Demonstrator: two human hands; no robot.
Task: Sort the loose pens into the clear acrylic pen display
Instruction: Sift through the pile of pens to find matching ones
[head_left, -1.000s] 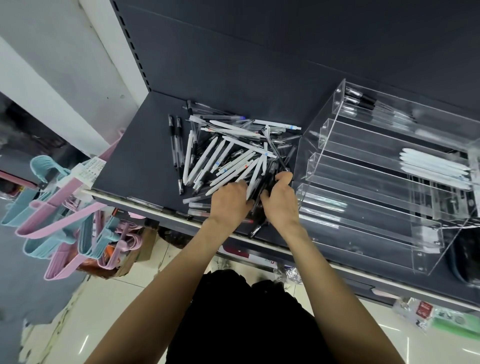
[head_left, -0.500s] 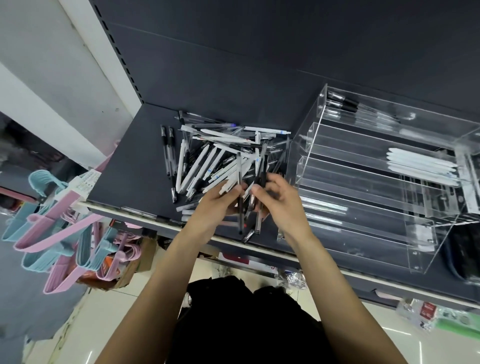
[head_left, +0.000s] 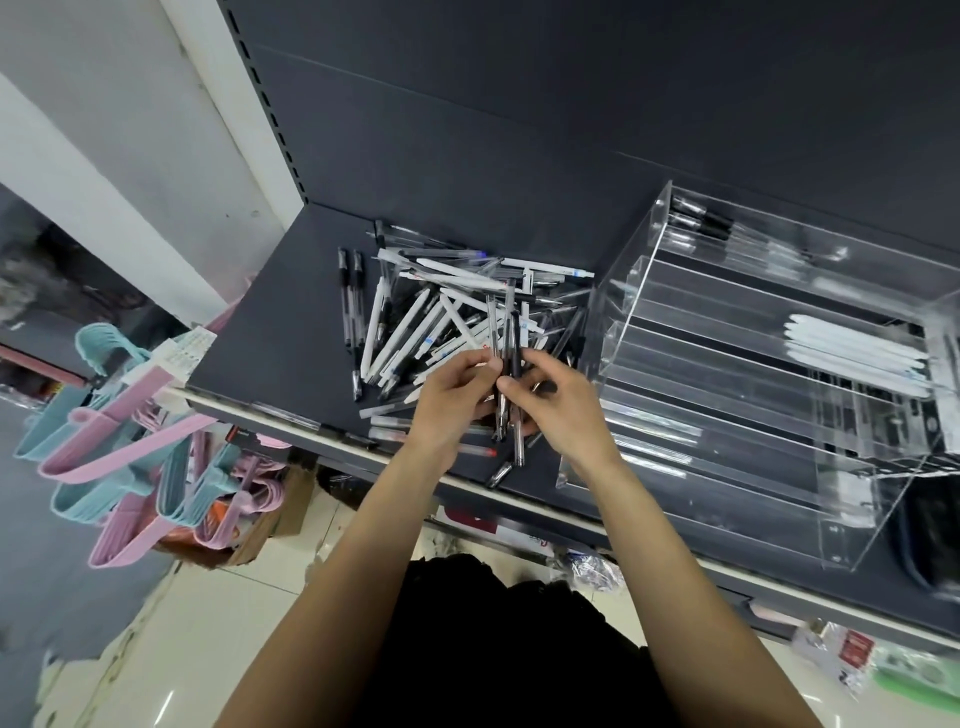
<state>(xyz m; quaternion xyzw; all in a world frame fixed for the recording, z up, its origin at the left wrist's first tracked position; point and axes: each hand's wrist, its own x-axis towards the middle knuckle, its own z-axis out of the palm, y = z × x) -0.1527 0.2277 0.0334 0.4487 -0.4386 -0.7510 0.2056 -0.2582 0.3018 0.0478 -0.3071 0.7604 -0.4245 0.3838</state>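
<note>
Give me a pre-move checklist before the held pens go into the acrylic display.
1. Bundle of clear pens gripped by left hand and right hand: ok.
2. Bundle lifted off the loose pile: ok.
3. Pen ends aligned: not ok, they sit staggered.
4. Acrylic display has an open tier: ok.
5. White pens occupy one tier, avoid mixing: ok.
6. Matching tier for this type: cannot tell.

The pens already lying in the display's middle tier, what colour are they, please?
White, head view.
</note>
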